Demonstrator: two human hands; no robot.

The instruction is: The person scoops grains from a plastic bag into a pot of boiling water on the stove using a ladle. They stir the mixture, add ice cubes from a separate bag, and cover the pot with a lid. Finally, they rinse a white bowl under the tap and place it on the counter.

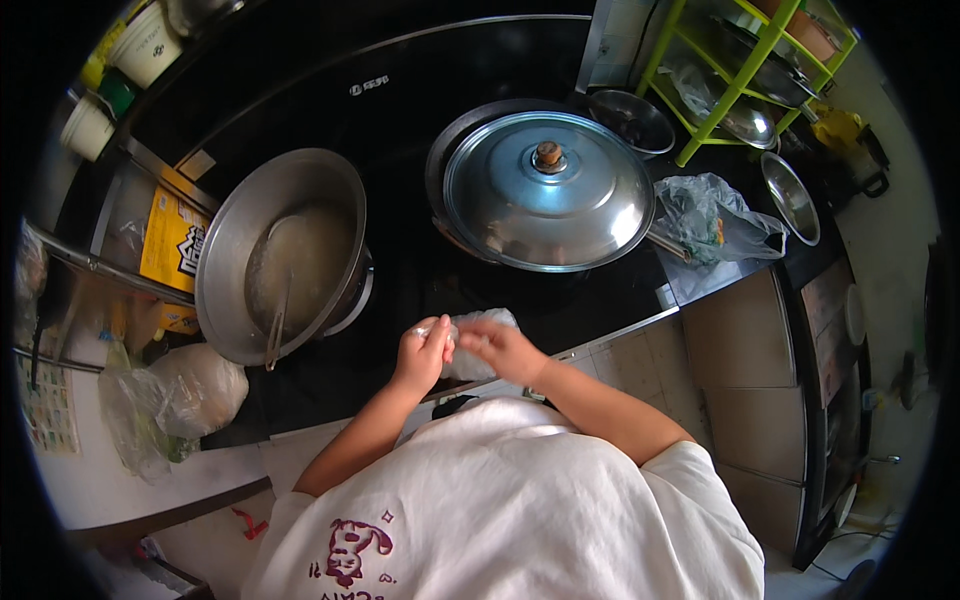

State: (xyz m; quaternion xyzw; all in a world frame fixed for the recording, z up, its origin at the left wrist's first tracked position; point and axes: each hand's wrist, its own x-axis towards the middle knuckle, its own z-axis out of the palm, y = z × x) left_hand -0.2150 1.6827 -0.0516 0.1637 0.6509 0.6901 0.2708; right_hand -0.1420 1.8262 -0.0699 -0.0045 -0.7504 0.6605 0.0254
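Note:
My left hand (424, 354) is closed around a gathered end of a clear plastic bag, in front of my waist at the stove's front edge. Beside it is my right hand (511, 352), blurred, its fingers near the left hand's thumb; whether they pinch the plastic cannot be told. The pale, translucent plastic bag (466, 367) hangs under and behind both hands, its contents unclear. To the left sits a deep metal pot (225, 255) with cloudy liquid (319, 240) and a metal ladle (279, 315) leaning in it. A domed metal lid (510, 202) with a wooden knob covers a wok to the right.
The lidded wok's handle (667, 245) points right, towards a clear plastic bag (694, 199). Metal bowls (791, 199) and a green rack (739, 82) stand at back right. Another plastic bag (199, 390) and a yellow box (169, 236) lie left of the pot.

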